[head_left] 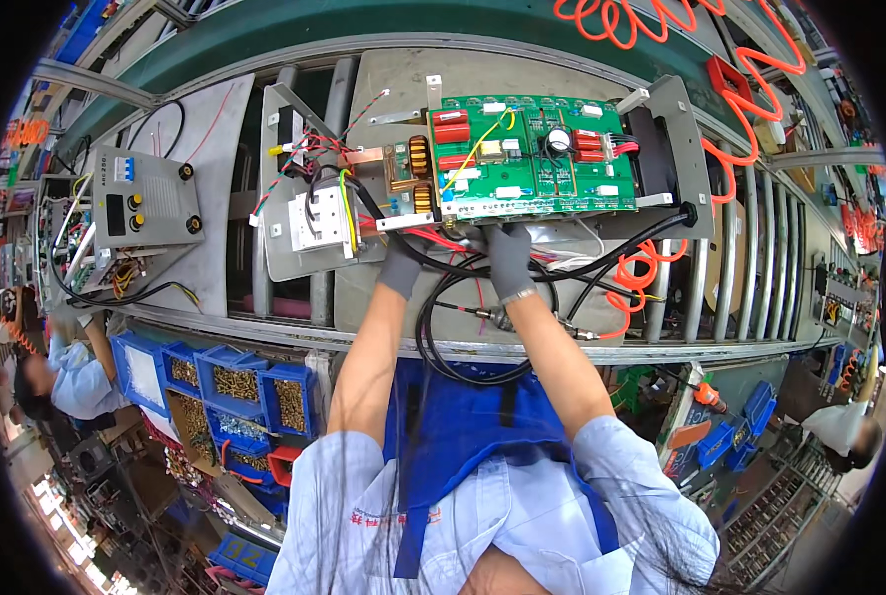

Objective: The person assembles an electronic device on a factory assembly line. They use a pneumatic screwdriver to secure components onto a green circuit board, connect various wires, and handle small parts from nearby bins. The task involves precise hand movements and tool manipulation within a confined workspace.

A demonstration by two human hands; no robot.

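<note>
On the workbench in front of me lies an open metal chassis (pixel 683 149) carrying a green circuit board (pixel 522 178). My left hand (pixel 400 266), in a grey glove, reaches among red wires (pixel 433 236) at the chassis's near edge. My right hand (pixel 508 260), gloved too, reaches under the board's near edge. The fingers of both hands are hidden by the board and wires, so what they hold does not show. A thick black cable (pixel 601 263) runs past both hands, and its loop hangs over the bench edge. A white switch block (pixel 316 220) is at the chassis's left end.
At the left stands another grey unit (pixel 145 198) with a dark display and knobs. Metal rollers (pixel 760 248) extend to the right. Blue bins of screws (pixel 235 385) sit below left. A coiled orange hose (pixel 750 59) hangs at the right. Co-workers are at both sides.
</note>
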